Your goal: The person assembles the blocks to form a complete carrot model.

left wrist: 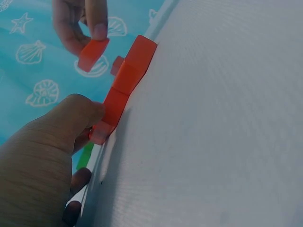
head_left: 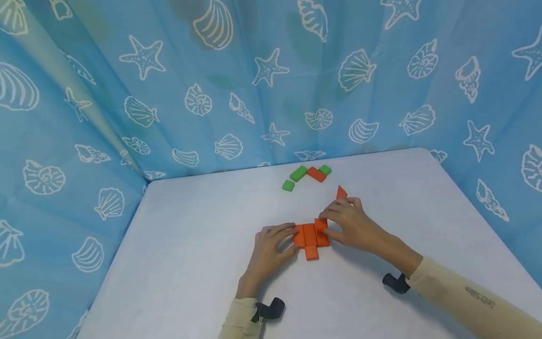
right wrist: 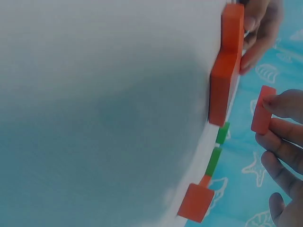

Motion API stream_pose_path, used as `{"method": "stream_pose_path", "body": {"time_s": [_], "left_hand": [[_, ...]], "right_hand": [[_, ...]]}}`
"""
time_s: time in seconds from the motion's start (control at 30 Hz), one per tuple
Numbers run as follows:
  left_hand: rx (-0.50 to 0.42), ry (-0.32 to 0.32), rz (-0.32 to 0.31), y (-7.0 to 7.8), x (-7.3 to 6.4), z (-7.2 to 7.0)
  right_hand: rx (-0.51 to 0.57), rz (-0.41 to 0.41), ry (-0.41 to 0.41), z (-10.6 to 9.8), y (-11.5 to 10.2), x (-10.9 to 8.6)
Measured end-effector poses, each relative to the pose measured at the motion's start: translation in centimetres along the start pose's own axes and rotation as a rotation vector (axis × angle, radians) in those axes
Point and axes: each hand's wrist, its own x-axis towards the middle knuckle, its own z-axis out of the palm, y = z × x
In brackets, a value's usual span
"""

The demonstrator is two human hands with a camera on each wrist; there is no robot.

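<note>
Several orange blocks lie joined flat on the table, with a small orange square block [head_left: 311, 253] at their near edge. My left hand [head_left: 270, 247] holds the leftmost orange block [head_left: 298, 236], fingertips at its far side and thumb near its lower corner. My right hand [head_left: 354, 225] pinches a small orange block [right wrist: 263, 109] between thumb and fingertips. That piece is raised above the right end of the group, where it overlaps another orange block [head_left: 323, 239] in the head view. An orange triangular block [head_left: 341, 193] stands just beyond the right hand, partly hidden by it.
Farther back lie a long green block [head_left: 298, 173], a red-orange block [head_left: 316, 174] and two small green blocks, one being the nearer green block [head_left: 288, 185]. The white table [head_left: 190, 259] meets a blue shell-patterned curtain [head_left: 262, 108] at its back and sides.
</note>
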Motion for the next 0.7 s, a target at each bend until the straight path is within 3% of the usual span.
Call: {"method": "stream_pose_path", "body": {"time_s": [0.37,0.7], "left_hand": [[0.009,0.000,-0.001,0.2,0.1,-0.1],[0.024,-0.016,-0.022,0.1,0.0,0.2]], "right_hand": [[0.016,-0.081,-0.013,0.4,-1.2,-2.5],[0.006,-0.152,-0.050,1.0,-1.3,-3.5]]}}
